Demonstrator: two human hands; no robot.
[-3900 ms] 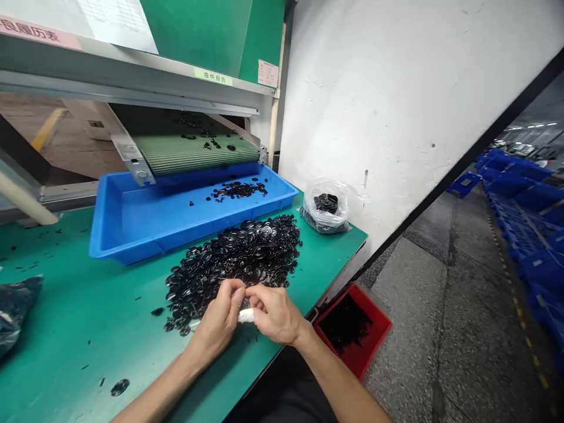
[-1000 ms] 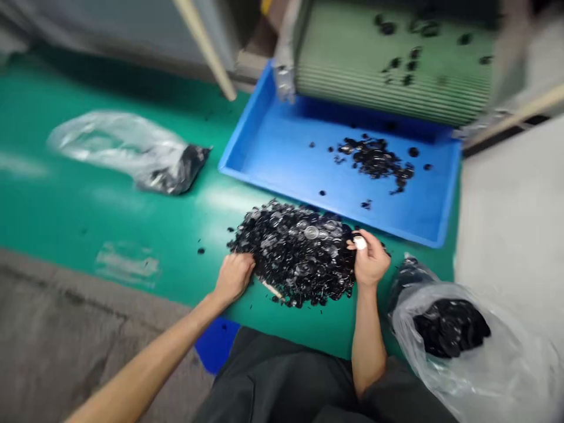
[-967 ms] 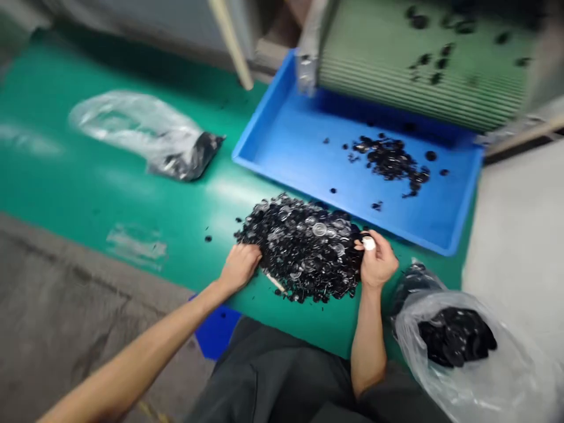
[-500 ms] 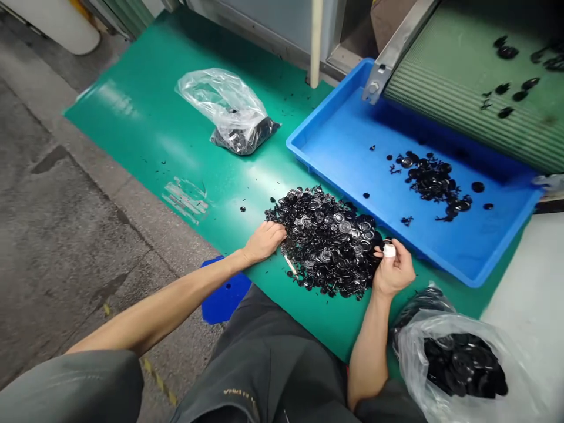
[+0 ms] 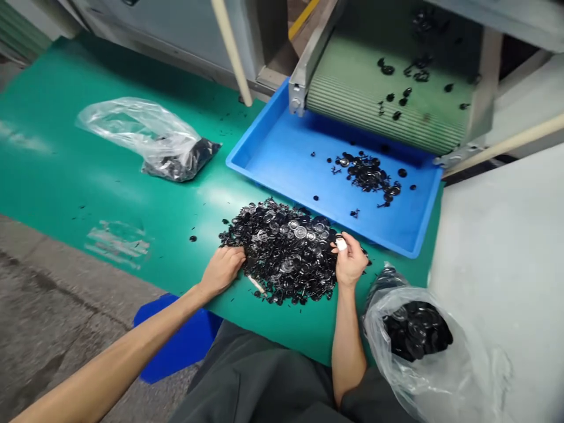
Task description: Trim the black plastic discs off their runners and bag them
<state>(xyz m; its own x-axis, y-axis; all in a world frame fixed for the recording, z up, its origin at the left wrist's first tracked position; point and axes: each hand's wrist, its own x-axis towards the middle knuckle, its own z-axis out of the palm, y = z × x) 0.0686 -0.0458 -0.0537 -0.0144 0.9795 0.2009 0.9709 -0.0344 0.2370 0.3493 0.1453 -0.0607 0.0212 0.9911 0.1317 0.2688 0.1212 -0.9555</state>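
A heap of small black round parts (image 5: 286, 252), mixed with thin black scraps, lies on the green tabletop (image 5: 185, 214). At the heap's left edge my left hand (image 5: 224, 269) rests with its fingers curled in; whatever they pinch is hidden. My right hand (image 5: 351, 263), a white wrap (image 5: 341, 243) around one digit, is at the heap's right edge. Its thumb and fingers are closed on a black disc (image 5: 339, 237), partly covered by the fingers. Beside my left hand, a thin pale stick (image 5: 256, 284) lies along the heap's near edge.
Behind the heap a blue tray (image 5: 273, 176) holds more black parts under the end of a green conveyor belt (image 5: 348, 76). A clear bag (image 5: 176, 158) of black pieces lies back left; an opened bag (image 5: 379, 346) of black discs stands right. A pale pole (image 5: 233, 53) rises behind.
The camera has turned right, so the table, tray and bags appear further left and more of the conveyor shows. Both hands stay at the heap's two edges with fingers closed.
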